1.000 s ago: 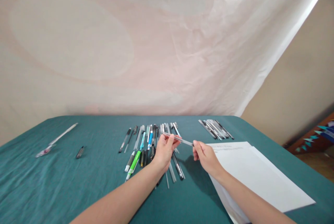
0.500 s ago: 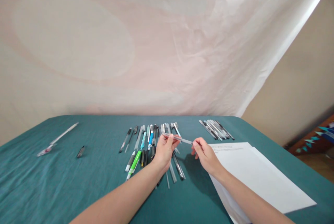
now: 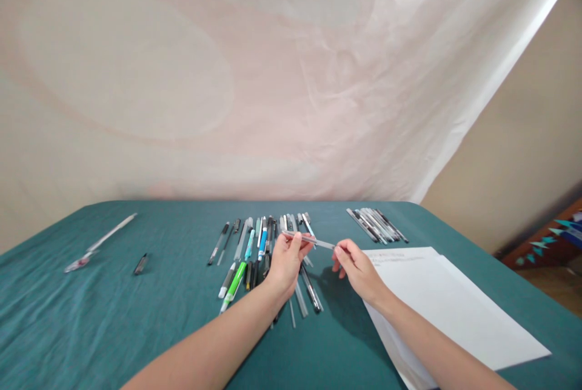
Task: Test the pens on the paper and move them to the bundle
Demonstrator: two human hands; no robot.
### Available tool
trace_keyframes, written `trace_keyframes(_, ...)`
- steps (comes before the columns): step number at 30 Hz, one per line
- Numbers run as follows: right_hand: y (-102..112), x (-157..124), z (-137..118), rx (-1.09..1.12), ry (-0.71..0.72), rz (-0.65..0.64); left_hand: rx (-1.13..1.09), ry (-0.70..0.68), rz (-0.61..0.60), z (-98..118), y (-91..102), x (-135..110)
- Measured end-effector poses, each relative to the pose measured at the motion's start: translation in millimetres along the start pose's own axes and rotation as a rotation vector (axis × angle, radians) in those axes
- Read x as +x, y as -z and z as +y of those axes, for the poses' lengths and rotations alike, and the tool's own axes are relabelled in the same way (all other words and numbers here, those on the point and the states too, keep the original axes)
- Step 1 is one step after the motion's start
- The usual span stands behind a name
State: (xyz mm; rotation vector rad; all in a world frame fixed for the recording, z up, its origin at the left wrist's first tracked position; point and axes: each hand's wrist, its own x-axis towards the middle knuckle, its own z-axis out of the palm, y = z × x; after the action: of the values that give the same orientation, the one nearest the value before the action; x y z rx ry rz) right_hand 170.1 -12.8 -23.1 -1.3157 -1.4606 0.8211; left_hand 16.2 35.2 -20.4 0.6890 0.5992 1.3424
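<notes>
A slim, translucent pen barrel point(image 3: 322, 244) is stretched between my two hands, above the pens on the table. My left hand point(image 3: 287, 262) pinches its left part between thumb and fingers. At its right end, the fingertips of my right hand point(image 3: 354, 265) are closed on it; whether a cap or tip sits there is hidden. Below and around my left hand lie many pens, among them a green marker point(image 3: 234, 285), a blue-and-white pen point(image 3: 262, 239) and a black-and-clear pen point(image 3: 311, 289). My left hand and forearm cover part of this spread.
White paper sheets point(image 3: 450, 305) lie under my right forearm, with print near the top. A row of pens point(image 3: 377, 225) rests at the back right. On the left are a short dark pen cap point(image 3: 140, 264) and a long white stick-like item point(image 3: 109, 233) with crumpled clear plastic.
My right hand has shifted very slightly left along the pen barrel. My left hand and the things on the table look the same.
</notes>
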Motion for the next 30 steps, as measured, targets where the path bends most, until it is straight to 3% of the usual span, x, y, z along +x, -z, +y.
trace_keyframes(7,1.0,0.5,1.7,0.019,-0.076,-0.031,0.002,0.018,-0.02,-0.1,-1.7,-2.4)
trace_keyframes(13,2.4,-1.2,-1.7,-0.008,0.013,0.021,-0.01,0.018,0.011,0.2,-1.5,-2.1)
trace_keyframes(20,2.1,0.5,3.3,-0.036,-0.039,0.013,-0.006,0.032,-0.005,0.7,-2.7,-3.2)
trace_keyframes(30,2.1,0.1,3.6,-0.1,0.026,0.049,-0.003,0.032,0.004,0.3,-2.6,-2.2)
